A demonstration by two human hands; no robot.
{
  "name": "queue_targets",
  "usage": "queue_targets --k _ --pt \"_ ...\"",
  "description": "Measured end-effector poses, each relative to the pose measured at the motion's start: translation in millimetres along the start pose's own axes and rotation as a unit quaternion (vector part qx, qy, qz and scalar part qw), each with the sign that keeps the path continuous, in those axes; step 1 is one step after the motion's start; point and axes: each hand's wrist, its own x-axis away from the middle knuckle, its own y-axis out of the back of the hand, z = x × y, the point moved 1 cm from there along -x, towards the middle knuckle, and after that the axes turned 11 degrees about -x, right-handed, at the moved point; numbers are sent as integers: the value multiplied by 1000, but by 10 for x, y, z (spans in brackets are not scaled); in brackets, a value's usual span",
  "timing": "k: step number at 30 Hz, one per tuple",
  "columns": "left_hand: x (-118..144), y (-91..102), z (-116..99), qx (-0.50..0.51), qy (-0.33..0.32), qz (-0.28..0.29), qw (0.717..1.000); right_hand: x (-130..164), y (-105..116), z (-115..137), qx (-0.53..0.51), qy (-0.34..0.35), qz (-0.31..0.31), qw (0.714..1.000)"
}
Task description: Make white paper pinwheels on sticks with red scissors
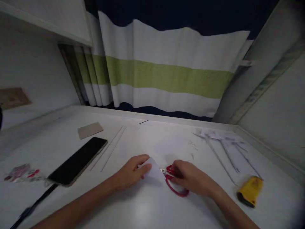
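Scissors (175, 183) with red handles lie on the white worktop (147, 210) under the right hand (190, 178), whose fingers close around the handles, blades pointing left at the small white paper (153, 171) that the left hand (132, 173) pinches just beside them.

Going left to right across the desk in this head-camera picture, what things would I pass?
Clear packet with red bits → black phone → left hand on white paper → red-handled scissors under the right hand → yellow tool.
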Motion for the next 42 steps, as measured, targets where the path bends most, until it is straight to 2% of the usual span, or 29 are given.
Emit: queue_targets --k 7,12,16,20,29,32,38,42 --pt "-4 1 -50 24 25 32 999 7 -71 5 -35 -43 -50 997" --pt "-30 8 -63 5 37 15 999 -22 -75 -92 -86 -67 -77 991" --pt "-62 23 -99 -9 16 -2 1000 -83 -116 -160 -167 -72 -44 982" --pt "-55 63 -145 -17 -1 4 1000 -106 -121 -101 -253 -54 -9 966" --pt "-52 75 -60 23 71 83 994 116 -22 212 -365 28 125 922" --pt "-47 71 -70 59 69 104 990 123 -38 208 -393 23 139 909" --pt "-40 82 -90 79 61 70 993 70 -136 199 -458 -21 171 872" --pt "-47 87 -57 100 65 67 991 73 -138 234 -482 -32 174 858"
